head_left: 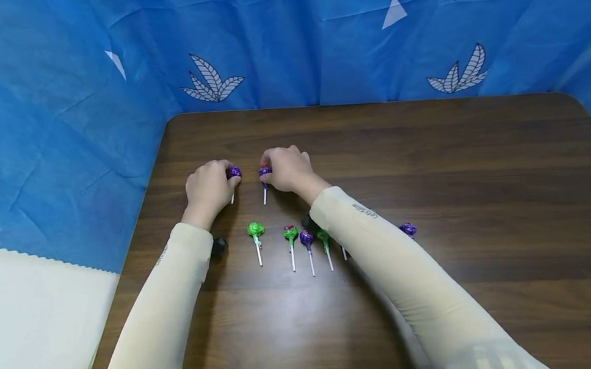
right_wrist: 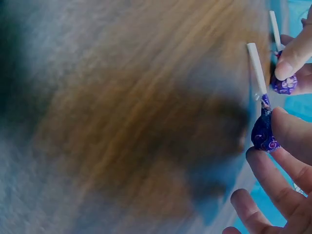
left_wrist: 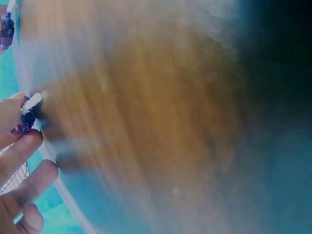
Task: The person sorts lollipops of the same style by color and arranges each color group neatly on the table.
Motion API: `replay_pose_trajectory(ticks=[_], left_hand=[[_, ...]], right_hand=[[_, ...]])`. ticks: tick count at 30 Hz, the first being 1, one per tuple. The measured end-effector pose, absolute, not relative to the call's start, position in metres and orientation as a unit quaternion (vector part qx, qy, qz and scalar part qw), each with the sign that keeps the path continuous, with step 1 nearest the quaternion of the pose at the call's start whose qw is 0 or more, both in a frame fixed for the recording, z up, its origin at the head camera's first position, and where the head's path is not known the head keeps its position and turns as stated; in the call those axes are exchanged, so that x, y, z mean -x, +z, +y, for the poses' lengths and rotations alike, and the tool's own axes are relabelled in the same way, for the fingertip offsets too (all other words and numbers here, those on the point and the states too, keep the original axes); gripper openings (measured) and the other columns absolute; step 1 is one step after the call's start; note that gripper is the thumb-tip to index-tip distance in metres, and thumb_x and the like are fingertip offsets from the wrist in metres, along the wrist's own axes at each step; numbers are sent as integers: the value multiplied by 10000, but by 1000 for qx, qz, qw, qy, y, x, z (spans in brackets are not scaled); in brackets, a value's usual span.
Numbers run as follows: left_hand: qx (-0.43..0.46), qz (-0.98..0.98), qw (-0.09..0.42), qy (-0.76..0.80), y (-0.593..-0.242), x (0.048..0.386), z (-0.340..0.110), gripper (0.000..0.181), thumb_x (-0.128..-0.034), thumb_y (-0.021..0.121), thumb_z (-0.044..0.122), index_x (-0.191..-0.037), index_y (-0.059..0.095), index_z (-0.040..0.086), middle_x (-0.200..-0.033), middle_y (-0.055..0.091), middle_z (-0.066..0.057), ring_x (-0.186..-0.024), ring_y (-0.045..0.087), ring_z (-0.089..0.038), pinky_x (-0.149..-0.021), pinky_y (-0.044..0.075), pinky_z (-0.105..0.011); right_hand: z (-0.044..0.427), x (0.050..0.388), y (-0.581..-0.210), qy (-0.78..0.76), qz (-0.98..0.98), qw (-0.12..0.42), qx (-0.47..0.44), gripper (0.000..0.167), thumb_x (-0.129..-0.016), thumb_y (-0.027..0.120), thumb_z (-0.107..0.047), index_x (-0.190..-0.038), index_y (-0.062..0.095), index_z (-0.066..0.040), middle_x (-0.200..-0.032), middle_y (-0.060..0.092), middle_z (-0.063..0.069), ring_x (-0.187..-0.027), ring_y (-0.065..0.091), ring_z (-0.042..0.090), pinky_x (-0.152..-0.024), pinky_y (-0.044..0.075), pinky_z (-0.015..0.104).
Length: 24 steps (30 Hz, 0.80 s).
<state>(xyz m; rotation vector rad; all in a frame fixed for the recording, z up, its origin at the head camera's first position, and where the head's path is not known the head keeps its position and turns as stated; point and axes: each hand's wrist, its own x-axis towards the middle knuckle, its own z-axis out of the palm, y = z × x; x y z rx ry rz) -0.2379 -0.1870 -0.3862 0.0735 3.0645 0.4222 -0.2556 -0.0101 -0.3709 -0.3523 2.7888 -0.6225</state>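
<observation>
While pinching a round, shiny-wrapped purple lollipop [head_left: 233, 172] on a white stick between thumb and fingers of the left hand [head_left: 210, 189], grips a matching purple lollipop [right_wrist: 264, 134] likewise in the right hand [head_left: 288, 170], with other fingers loosely apart. Holds both near each other at the far left of the brown wood-grain table [head_left: 467, 188]. Shows, nearer the body, a loose row: round green-wrapped lollipop [head_left: 255, 229], green-and-red lollipop [head_left: 290, 232], third purple lollipop [head_left: 306, 238], second green lollipop [head_left: 323, 237]; across the cream right sleeve [head_left: 392, 252], another purple head [head_left: 409, 229]. Appears only partway along: two in hand, neither yet released, at least five unheld.
</observation>
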Motion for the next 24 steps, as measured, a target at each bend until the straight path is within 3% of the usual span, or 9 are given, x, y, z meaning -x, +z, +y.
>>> replay_pose_trajectory(ticks=[9, 16, 21, 24], left_hand=[[-33, 990, 13, 138, -386, 236, -189, 452, -961, 654, 330, -1344, 611, 94, -1305, 646, -187, -1154, 617, -410, -928, 461, -563], [-41, 988, -17, 148, -383, 229, -189, 526, -930, 690, 369, -1357, 594, 79, -1288, 648, -200, -1151, 606, -429, -924, 452, -581], [-77, 975, -55, 199, -368, 209, -176, 525, -919, 710, 352, -1361, 594, 95, -1341, 619, -186, -1173, 571, -430, -957, 445, -582], [-121, 965, -44, 228, -357, 186, -157, 498, -913, 715, 361, -1342, 618, 126, -1350, 630, -133, -1142, 565, -374, -951, 441, -545]], right_hand=[[3, 256, -371, -220, 957, 116, 150, 396, -954, 650, -393, -1292, 621, -190, -1317, 614, 25, -1196, 505, 277, -1015, 414, 479], [62, 250, -358, -284, 940, 90, 166, 463, -960, 654, -351, -1376, 570, -165, -1411, 563, 50, -1314, 439, 295, -1093, 369, 476], [114, 228, -351, -324, 926, 87, 175, 488, -958, 666, -311, -1396, 558, -125, -1458, 546, 53, -1357, 425, 285, -1126, 341, 474], [136, 203, -350, -322, 923, 99, 184, 485, -950, 678, -302, -1387, 571, -122, -1424, 578, 61, -1344, 438, 286, -1117, 349, 507]])
